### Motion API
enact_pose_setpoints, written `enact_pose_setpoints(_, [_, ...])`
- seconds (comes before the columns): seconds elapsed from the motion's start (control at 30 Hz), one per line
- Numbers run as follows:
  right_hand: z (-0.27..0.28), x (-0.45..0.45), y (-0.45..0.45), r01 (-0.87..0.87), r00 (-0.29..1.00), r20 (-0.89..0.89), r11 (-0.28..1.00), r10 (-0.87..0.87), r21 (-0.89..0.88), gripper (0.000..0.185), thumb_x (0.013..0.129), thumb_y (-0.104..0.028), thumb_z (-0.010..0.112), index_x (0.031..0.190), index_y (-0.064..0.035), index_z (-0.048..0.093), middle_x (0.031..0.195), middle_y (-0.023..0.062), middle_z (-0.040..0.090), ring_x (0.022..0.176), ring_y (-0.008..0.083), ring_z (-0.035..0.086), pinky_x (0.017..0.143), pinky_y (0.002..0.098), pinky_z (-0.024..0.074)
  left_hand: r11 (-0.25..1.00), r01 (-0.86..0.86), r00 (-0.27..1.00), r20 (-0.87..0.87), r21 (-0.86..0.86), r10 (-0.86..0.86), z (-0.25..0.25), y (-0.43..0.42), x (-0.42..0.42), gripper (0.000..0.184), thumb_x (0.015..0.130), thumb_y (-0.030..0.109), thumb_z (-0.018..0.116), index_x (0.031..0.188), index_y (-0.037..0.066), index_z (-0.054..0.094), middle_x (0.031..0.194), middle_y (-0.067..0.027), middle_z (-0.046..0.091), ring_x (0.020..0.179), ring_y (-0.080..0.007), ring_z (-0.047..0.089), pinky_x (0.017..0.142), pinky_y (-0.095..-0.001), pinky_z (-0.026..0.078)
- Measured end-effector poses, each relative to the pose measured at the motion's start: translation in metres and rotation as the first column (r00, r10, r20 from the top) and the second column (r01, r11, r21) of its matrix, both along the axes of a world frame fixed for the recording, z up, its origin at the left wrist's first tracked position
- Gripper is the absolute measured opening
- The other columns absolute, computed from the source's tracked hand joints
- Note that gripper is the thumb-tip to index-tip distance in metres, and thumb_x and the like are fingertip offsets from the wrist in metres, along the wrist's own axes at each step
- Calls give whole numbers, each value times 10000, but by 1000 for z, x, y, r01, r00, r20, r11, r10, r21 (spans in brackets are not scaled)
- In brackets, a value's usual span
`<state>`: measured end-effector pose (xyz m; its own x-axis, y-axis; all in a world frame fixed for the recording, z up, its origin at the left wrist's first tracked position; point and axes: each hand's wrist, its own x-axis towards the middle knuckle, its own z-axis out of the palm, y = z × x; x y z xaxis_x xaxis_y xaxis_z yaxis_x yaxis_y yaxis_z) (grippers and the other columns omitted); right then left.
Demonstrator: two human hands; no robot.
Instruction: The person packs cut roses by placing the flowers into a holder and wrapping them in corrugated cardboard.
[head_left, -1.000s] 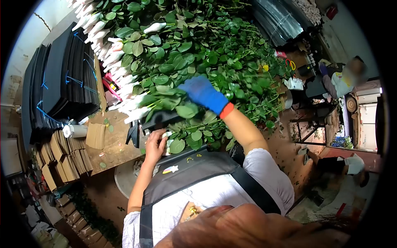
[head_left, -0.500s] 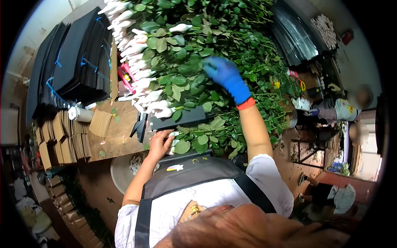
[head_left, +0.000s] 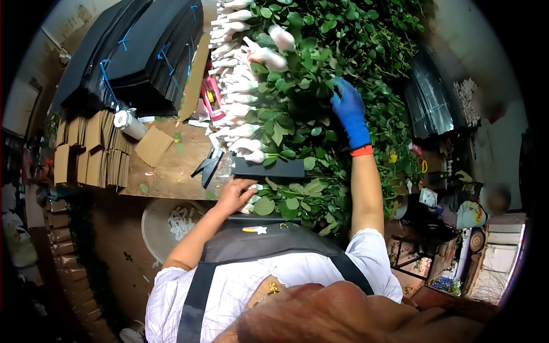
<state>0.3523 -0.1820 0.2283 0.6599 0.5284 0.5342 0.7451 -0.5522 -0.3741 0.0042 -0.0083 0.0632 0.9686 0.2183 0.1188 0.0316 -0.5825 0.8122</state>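
Note:
My right hand (head_left: pixel 349 104), in a blue glove with an orange cuff, reaches over the heap of green leafy stems (head_left: pixel 337 51). Its fingers are closed around rose stems whose white-netted rose heads (head_left: pixel 269 58) are raised above the others and blurred. My bare left hand (head_left: pixel 235 195) lies at the end of a dark corrugated strip (head_left: pixel 269 167), fingers stretched out and thumb apart, beside white-wrapped heads of a leafy rose bunch (head_left: pixel 291 201) close to my apron. More netted rose heads (head_left: pixel 243 98) line the left side of the heap.
Black corrugated sheets (head_left: pixel 151 51) tied in blue stand at back left. Cardboard pieces (head_left: pixel 91 148), a white cylinder (head_left: pixel 130 124) and a black tool (head_left: pixel 207 167) lie on the wooden table (head_left: pixel 171 186). A round bin (head_left: pixel 150 228) stands below. Another person (head_left: pixel 472 208) is at right.
My right hand has closed on stems and moved right, lifting netted rose heads above the heap. The left hand stays by the strip. The whole view has shifted.

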Motion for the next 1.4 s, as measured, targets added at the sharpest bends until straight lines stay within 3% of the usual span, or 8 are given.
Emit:
enact_pose_setpoints(0.17, [36,-3,-11,-88,896,442,993,46,75,224,829,-95,674,1046,-147,695,1064,99,696,998,325,660,880,413,522,1000,6,1000,-27,-19,-7,-3,0,-3,279,853,226,752,1094,87,731,887,-100,709,802,-272,655,725,-381,511])
enact_pose_setpoints(0.27, [28,5,-3,228,973,178,746,-148,-626,153,839,-204,684,980,-144,697,1004,75,697,943,299,669,790,408,525,1000,22,999,-30,3,-22,3,4,-2,274,855,226,753,1088,83,731,858,-99,701,772,-263,657,715,-376,514])
enact_pose_setpoints(0.67, [57,-90,-49,-144,820,551,988,155,-63,538,721,72,638,1203,-167,638,1171,53,679,1006,311,641,846,421,523,1000,30,999,18,-1,-30,1,4,-3,274,856,270,749,1080,113,735,860,-70,703,805,-265,639,746,-387,496])
enact_pose_setpoints(0.87, [8,-168,-87,-329,933,-32,811,360,-484,500,744,-3,619,1194,-218,652,986,52,669,826,295,628,713,427,512,975,-17,966,-255,-223,-42,-39,4,-5,344,868,246,717,1167,86,661,977,-100,692,903,-307,651,803,-404,508])
enact_pose_setpoints(0.9, [-19,-168,-96,-292,951,-75,791,300,-537,424,764,-71,644,1153,-235,673,962,56,684,813,302,644,725,424,515,998,42,992,119,37,-46,-19,10,-6,376,825,207,751,1161,81,635,1017,-117,691,879,-326,657,815,-425,511])
enact_pose_setpoints(1.0, [-80,-170,-107,-186,973,-224,745,51,-640,328,794,-138,655,1104,-238,692,934,62,692,848,299,661,747,423,520,968,-32,999,-13,-247,30,-32,6,-1,596,759,121,820,1274,68,527,1153,-154,669,1047,-301,662,854,-379,532])
enact_pose_setpoints(1.33, [-75,-140,-93,-320,840,-506,576,-194,-752,218,883,-320,636,1052,-198,700,972,72,709,913,312,663,818,447,520,998,-33,998,-49,-47,31,-3,3,3,448,801,210,812,1193,67,649,1024,-156,665,932,-299,669,811,-371,528])
enact_pose_setpoints(1.4, [-39,-112,-73,-6,943,-280,835,-178,-550,212,889,-291,633,1070,-201,697,977,87,716,914,313,667,828,441,517,998,-26,997,-68,-60,22,-6,4,2,480,810,214,805,1217,49,613,1052,-164,657,941,-316,659,820,-377,524])
